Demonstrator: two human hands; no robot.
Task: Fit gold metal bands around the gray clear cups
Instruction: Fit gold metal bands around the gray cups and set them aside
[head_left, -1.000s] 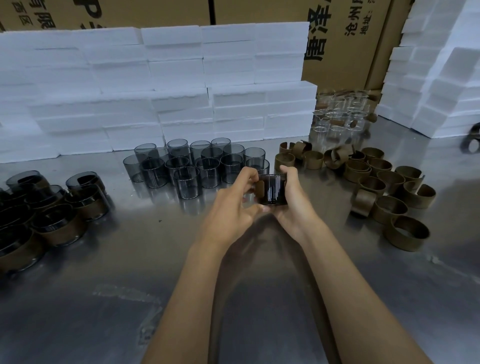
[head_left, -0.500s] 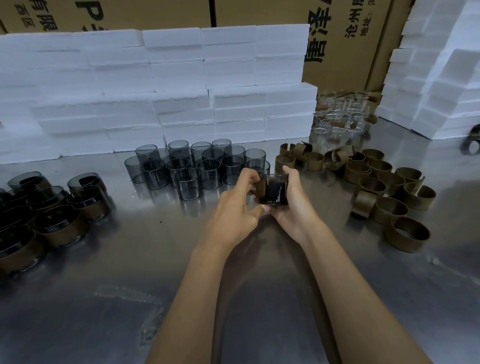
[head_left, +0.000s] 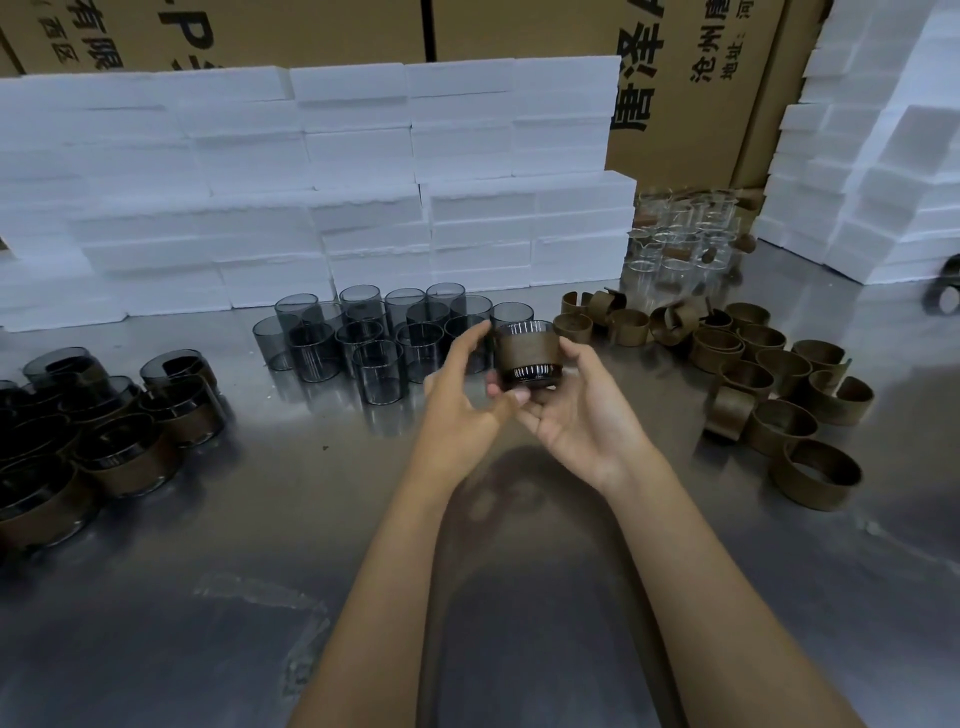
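Observation:
A gray clear cup (head_left: 527, 354) with a gold band around its middle is held upright above the metal table (head_left: 218, 582). My right hand (head_left: 584, 418) cradles it from below and the right, thumb on its side. My left hand (head_left: 460, 400) is beside it on the left, fingers loosely spread, index fingertip touching the cup's upper edge. Several bare gray cups (head_left: 371, 345) stand clustered behind the hands. Loose gold bands (head_left: 753, 376) lie scattered at the right. Banded cups (head_left: 109, 434) stand in a group at the left.
White foam blocks (head_left: 311, 197) are stacked along the back and at the right (head_left: 883, 171). Cardboard boxes (head_left: 691, 78) rise behind them. Clear glasses (head_left: 680, 241) stand at the back right corner. Bare table surface lies in front of my forearms.
My left hand has loosened from the cup and its fingers have spread. The cup now shows the band wrapped around its side, and my right hand has turned more palm-up under it.

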